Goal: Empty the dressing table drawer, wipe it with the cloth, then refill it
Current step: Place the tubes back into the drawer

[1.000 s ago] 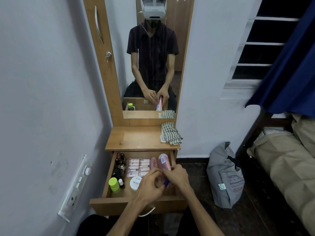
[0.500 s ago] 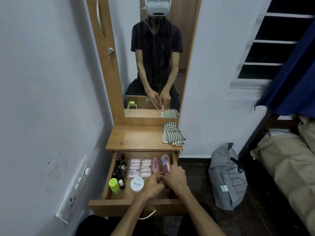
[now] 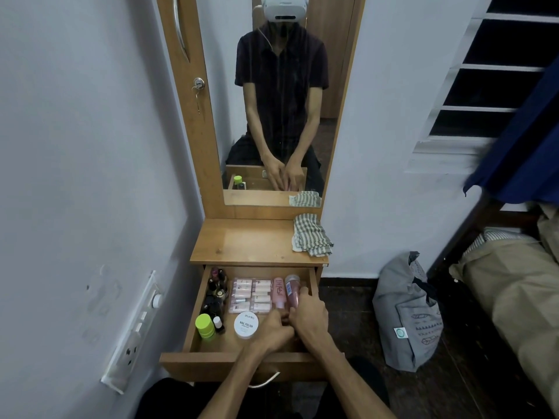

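The right hand (image 3: 308, 313) is laid over the lower end of a pink bottle (image 3: 292, 290) lying flat at the right side of the open drawer (image 3: 193, 313), its fingers curled around that bottle. The left hand (image 3: 273, 329) is set just beside it at 9 o'clock, knuckles bent and fingers tucked towards the right hand; whether anything is gripped in it cannot be told.

At 11 o'clock from the hands a smaller pink tube (image 3: 279, 293) is seen lying next to the bottle, and further left a clear pack of pale pink tubes (image 3: 251, 294) is laid flat. At 9 o'clock from the left hand a round white tub marked "nail polish" (image 3: 246, 325) is placed, with a lime-green capped jar (image 3: 205, 326) and a small white-capped bottle (image 3: 218, 324) near the drawer's left wall. Dark small bottles (image 3: 216, 290) are crowded along that wall towards 10 o'clock.

At 12 o'clock, above the drawer, the wooden worktop (image 3: 248, 241) is found, and a striped cloth (image 3: 311, 235) is left crumpled on its right edge. Behind it the mirror (image 3: 281, 101) is mounted upright. At 3 o'clock a grey bag (image 3: 408, 316) is stood on the floor.
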Available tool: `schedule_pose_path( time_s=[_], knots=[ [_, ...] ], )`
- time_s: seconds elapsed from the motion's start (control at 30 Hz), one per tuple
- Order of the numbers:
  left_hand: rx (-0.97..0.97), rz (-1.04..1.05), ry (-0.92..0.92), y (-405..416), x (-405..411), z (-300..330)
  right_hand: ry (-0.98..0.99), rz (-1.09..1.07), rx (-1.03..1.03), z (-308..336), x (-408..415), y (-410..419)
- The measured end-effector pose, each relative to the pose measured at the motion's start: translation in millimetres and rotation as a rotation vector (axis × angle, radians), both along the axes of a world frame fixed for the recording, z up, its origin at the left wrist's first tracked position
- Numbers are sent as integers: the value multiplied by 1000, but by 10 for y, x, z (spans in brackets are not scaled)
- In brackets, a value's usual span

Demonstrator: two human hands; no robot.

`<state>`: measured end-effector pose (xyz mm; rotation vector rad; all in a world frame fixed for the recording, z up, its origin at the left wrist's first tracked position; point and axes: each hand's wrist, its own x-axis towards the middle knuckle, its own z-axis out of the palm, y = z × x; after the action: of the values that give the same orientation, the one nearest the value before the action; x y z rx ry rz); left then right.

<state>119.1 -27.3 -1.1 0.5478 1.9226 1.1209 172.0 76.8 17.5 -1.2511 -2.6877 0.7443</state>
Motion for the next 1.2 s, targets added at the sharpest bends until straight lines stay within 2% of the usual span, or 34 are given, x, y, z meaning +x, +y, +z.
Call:
schedule_pose_path(
  time_s=[0.13,0.37,0.53,0.7,1.03,1.2],
  knots=[
    [9,65,-15,-26,24,45,91,-4,4,43,79,-13],
    [65,56,41,-96,16,197,221,-62,-4,149,312,-12],
    [116,181,154,-355,-36,308,346,-162,-56,206,568,27],
    [128,337,307,-876,-149,454,390,-186,-157,193,805,17],
    [7,658,533,-1773,-299,536,410,-170,-384,119,1261,-124],
    [-37,767,416,-1981,-322,414,403,-238,-407,149,1369,-208]
  ],
)
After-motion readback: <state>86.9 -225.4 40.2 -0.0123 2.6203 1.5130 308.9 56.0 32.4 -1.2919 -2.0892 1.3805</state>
